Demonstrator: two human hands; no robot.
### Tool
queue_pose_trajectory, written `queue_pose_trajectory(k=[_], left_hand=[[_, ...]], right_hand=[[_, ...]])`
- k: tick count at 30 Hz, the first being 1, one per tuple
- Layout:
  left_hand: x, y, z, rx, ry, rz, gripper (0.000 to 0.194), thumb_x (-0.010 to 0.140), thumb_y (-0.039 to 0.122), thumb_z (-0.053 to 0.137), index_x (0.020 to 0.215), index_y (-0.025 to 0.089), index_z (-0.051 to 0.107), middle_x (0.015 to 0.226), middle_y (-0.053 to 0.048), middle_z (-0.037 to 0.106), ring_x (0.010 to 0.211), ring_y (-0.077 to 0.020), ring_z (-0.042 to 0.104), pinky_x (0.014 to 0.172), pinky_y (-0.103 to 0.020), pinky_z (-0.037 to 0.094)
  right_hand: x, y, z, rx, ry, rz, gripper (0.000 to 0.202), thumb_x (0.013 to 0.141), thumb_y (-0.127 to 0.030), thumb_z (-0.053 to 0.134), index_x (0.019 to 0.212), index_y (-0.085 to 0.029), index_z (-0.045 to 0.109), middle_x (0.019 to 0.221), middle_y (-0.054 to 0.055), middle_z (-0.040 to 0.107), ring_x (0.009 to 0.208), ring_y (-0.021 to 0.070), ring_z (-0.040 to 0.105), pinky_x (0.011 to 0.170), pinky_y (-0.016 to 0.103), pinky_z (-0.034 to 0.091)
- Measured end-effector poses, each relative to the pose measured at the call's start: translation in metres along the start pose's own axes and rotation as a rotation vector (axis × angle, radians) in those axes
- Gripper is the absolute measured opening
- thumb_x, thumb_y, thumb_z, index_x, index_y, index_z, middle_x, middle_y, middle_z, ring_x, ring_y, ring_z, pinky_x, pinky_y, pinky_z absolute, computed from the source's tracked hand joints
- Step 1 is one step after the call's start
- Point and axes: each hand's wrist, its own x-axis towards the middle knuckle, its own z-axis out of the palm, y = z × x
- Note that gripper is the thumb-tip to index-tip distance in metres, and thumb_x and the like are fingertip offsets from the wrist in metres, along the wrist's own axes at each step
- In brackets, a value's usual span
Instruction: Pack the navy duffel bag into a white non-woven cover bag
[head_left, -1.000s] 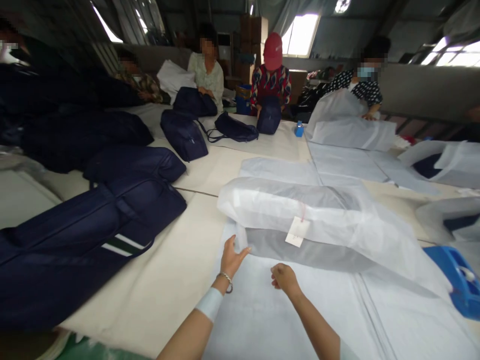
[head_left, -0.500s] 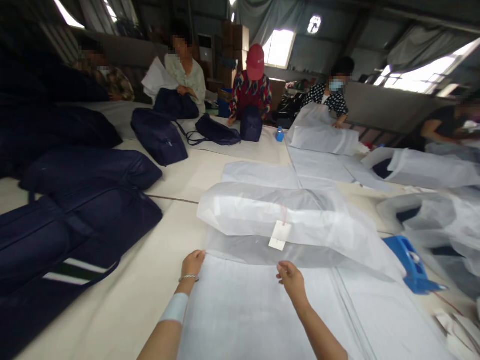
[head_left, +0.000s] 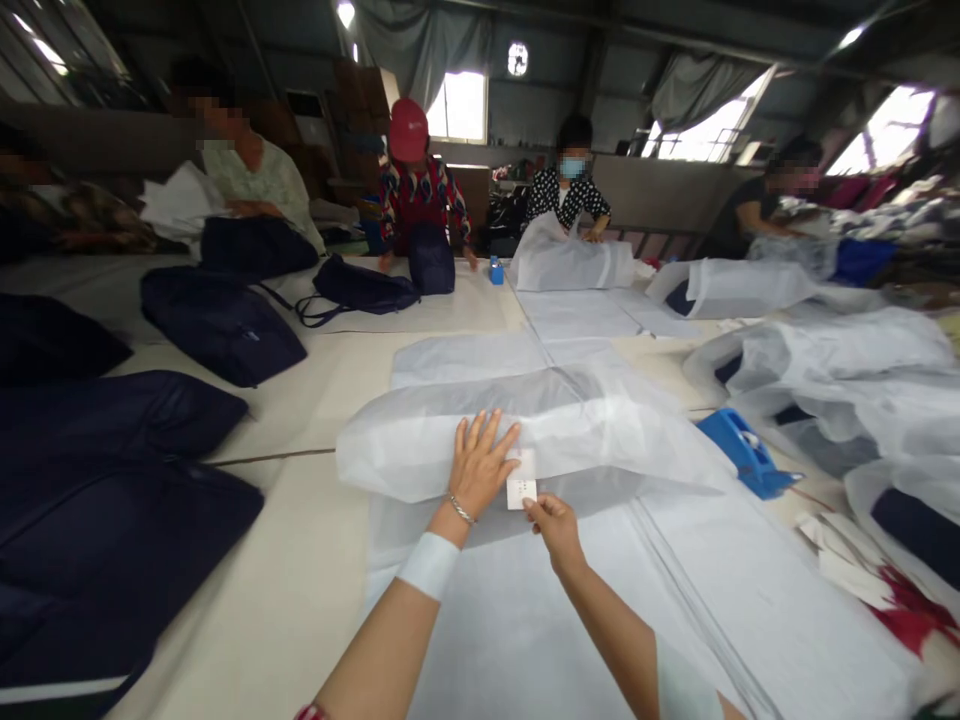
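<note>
A long bundle in translucent white wrapping [head_left: 577, 425] lies across the table in front of me. My left hand [head_left: 480, 468] rests on its front with fingers spread. Just beside those fingers hangs a small white tag [head_left: 522, 492] with fine print too small to read. The thumb and fingers of my right hand [head_left: 553, 522] pinch the tag's lower right corner. Beneath both wrists spread pale sheets [head_left: 510, 630] of the same kind of wrapping. What the bundle contains is hidden.
Navy bags [head_left: 112, 540] crowd the left side. A blue tape dispenser [head_left: 750, 455] stands right of the bundle, with more wrapped bundles [head_left: 832, 350] beyond. Red and white cords or tags [head_left: 892, 590] lie at lower right. Several co-workers, one in a red cap [head_left: 409, 132], work across the table.
My left hand has left the sheet's edge and come onto the bundle. My right hand has taken hold of the tag's corner. The view has turned to the right.
</note>
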Motion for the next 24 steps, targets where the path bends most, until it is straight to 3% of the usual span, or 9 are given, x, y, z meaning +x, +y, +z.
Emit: queue_pose_trajectory(k=[4, 9, 18, 24], left_hand=[[0.004, -0.002, 0.018, -0.016, -0.01, -0.003, 0.054, 0.081, 0.048, 0.051, 0.131, 0.031, 0.04, 0.142, -0.007, 0.032, 0.13, -0.0317, 0.028, 0.105, -0.056, 0.019], [0.001, -0.002, 0.019, -0.004, 0.023, -0.01, 0.057, 0.08, 0.045, 0.054, 0.132, 0.027, 0.04, 0.141, -0.01, 0.033, 0.13, -0.032, 0.028, 0.105, -0.055, 0.019], [0.003, 0.005, 0.021, 0.083, -0.04, -0.101, 0.056, 0.083, 0.048, 0.048, 0.133, 0.025, 0.039, 0.144, -0.007, 0.029, 0.132, -0.0287, 0.023, 0.108, -0.051, 0.017], [0.002, 0.007, 0.026, 0.159, -0.022, -0.096, 0.054, 0.085, 0.046, 0.046, 0.134, 0.024, 0.039, 0.144, -0.007, 0.029, 0.132, -0.028, 0.025, 0.108, -0.05, 0.018]], right_hand=[[0.006, 0.008, -0.018, -0.052, -0.035, -0.03, 0.031, 0.065, -0.042, 0.062, 0.058, -0.013, 0.057, 0.048, -0.004, 0.049, 0.047, 0.0072, 0.039, 0.048, 0.02, 0.032], [0.02, 0.018, -0.025, -0.077, -0.09, -0.074, 0.026, 0.063, -0.037, 0.062, 0.053, -0.014, 0.054, 0.044, -0.006, 0.043, 0.046, 0.0067, 0.037, 0.049, 0.02, 0.03], [0.014, 0.041, -0.008, -0.051, -0.179, -0.058, 0.028, 0.062, -0.04, 0.06, 0.053, -0.015, 0.052, 0.047, -0.003, 0.048, 0.046, 0.0092, 0.043, 0.049, 0.023, 0.039], [0.009, 0.038, 0.0, -0.162, -0.154, -0.058, 0.021, 0.071, -0.027, 0.054, 0.055, -0.015, 0.052, 0.049, -0.001, 0.052, 0.047, 0.0105, 0.047, 0.051, 0.024, 0.042]])
